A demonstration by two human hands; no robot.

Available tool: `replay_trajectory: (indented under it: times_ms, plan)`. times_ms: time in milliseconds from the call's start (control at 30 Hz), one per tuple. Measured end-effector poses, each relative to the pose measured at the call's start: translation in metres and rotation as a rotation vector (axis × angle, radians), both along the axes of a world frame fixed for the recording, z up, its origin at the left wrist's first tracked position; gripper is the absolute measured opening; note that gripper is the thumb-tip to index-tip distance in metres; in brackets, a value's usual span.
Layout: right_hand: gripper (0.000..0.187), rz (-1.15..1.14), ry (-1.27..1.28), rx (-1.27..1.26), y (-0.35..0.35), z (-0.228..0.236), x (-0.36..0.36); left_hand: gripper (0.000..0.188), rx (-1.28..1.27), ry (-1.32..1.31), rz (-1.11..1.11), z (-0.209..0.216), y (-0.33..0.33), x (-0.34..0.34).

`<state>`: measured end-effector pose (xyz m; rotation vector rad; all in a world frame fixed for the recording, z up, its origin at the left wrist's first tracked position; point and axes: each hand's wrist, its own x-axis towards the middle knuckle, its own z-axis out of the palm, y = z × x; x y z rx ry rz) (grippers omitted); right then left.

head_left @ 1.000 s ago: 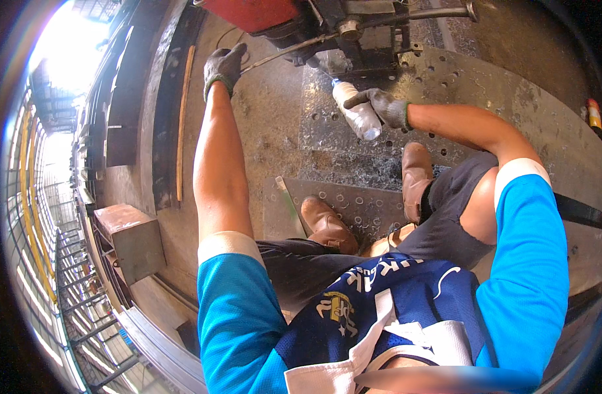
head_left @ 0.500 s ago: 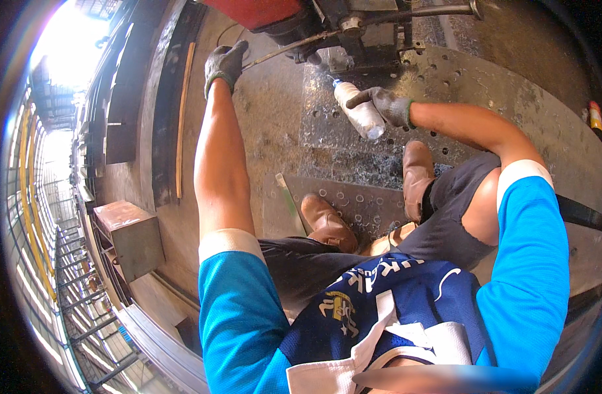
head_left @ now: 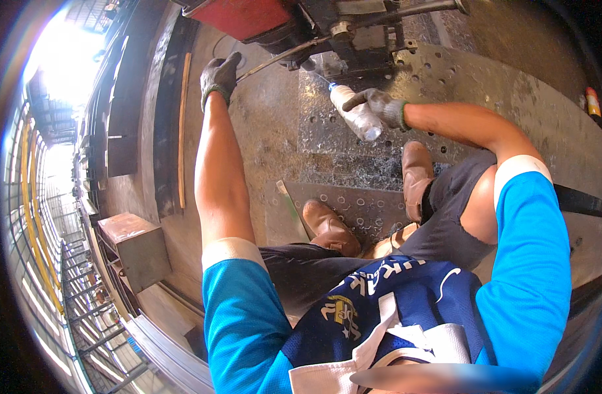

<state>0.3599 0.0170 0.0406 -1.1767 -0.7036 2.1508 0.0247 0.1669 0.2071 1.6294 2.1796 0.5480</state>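
My left hand [head_left: 219,80], in a dark grey work glove, is closed around the end of a long thin metal lever [head_left: 275,60]. That lever runs to a dark machine [head_left: 370,56] with a red housing [head_left: 238,20] at the top of the view. In my gloved right hand [head_left: 385,108] is a whitish plastic squeeze bottle [head_left: 361,125], gripped round its body. It lies tilted, its blue cap pointing up and left to the machine's underside. A thin pale line shows between the cap and the machine, perhaps liquid.
Below the machine lies a wet, shiny metal plate [head_left: 472,82] with holes. My brown boots [head_left: 330,226] rest on another plate with round marks. Left are a wooden strip [head_left: 184,131] and a rusty metal box [head_left: 135,253]. An orange-and-white container [head_left: 592,102] stands far right.
The machine and my left hand with the lever appear slightly further left; the view has shifted a little. Both hands keep their grips, and the bottle still points at the machine.
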Motion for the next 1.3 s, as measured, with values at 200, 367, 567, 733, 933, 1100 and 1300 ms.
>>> replay_trajectory:
  times_ms: [200, 367, 567, 733, 933, 1100, 1300]
  plan:
    - [0.018, 0.055, 0.086, -0.111, 0.001, 0.007, 0.001, 0.055, 0.009, -0.039, 0.011, -0.008, 0.002, -0.004]
    - [0.02, 0.124, 0.036, -0.111, 0.0, 0.011, 0.004, 0.055, 0.004, -0.021, 0.014, -0.01, 0.005, -0.005]
    - [0.026, 0.067, 0.077, -0.167, 0.005, 0.006, 0.003, 0.055, 0.014, -0.04, 0.001, -0.012, 0.005, -0.006]
    - [0.021, 0.078, 0.078, -0.152, 0.005, 0.002, 0.004, 0.054, -0.006, -0.072, 0.0, -0.016, 0.006, -0.011]
    - [0.019, 0.096, -0.009, 0.013, 0.006, -0.006, 0.004, 0.053, 0.053, -0.054, -0.005, -0.022, 0.009, -0.012]
    - [0.019, 0.069, 0.079, -0.061, 0.008, -0.014, 0.001, 0.052, 0.024, -0.118, 0.013, -0.024, 0.008, -0.01]
    - [0.018, 0.19, -0.096, -0.033, 0.011, -0.01, -0.001, 0.053, 0.028, -0.129, 0.011, -0.023, 0.006, -0.008]
